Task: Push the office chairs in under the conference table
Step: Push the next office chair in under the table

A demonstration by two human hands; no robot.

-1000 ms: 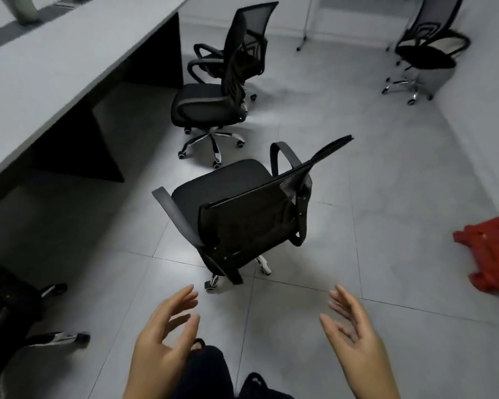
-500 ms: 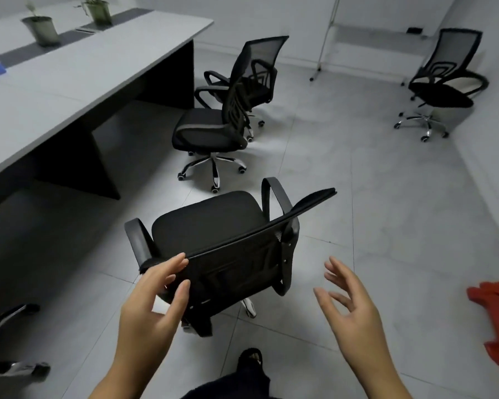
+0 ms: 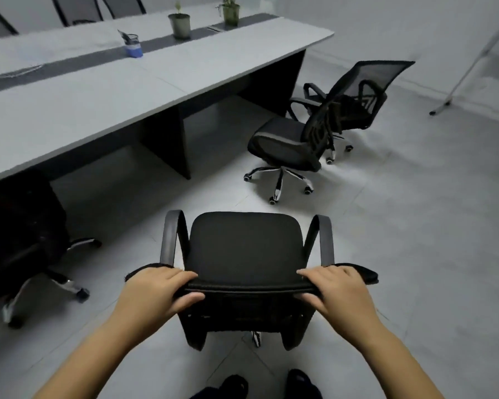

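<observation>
So the near chair [image 3: 244,249] sat right under both sets of fingers, seat pointing away from them toward the conference table [image 3: 98,102]. Its backrest top edge ran crosswise, left to right, and that bar was what both hands had hold of. The left hand [image 3: 156,289] gripped the left end, fingers curled over the top and thumb tucked underneath; the right hand [image 3: 336,290] did the same on the right end. Neither hand was nearer, they were pretty much even, so a straight shove looked doable. The catch: the table edge lay ahead of the fingers and off to the left, angled across the view, with a dark table leg panel [image 3: 167,145] sitting roughly ahead and left too. My guess is the push had to steer a bit left of straight and dodge that panel.

Further out past the right fingers, a second chair [image 3: 288,148] stood clear of the table, with a third one [image 3: 357,96] just behind it. Far left of the left fingers, another dark chair [image 3: 20,226] was blurry and cut off by the frame.

Hard to see: the near chair's wheels were mostly hidden under the seat, just one caster peeking out below the backrest, so no idea which way they pointed. The fingertips curling over the far side of the bar were fine to see, palms weren't
</observation>
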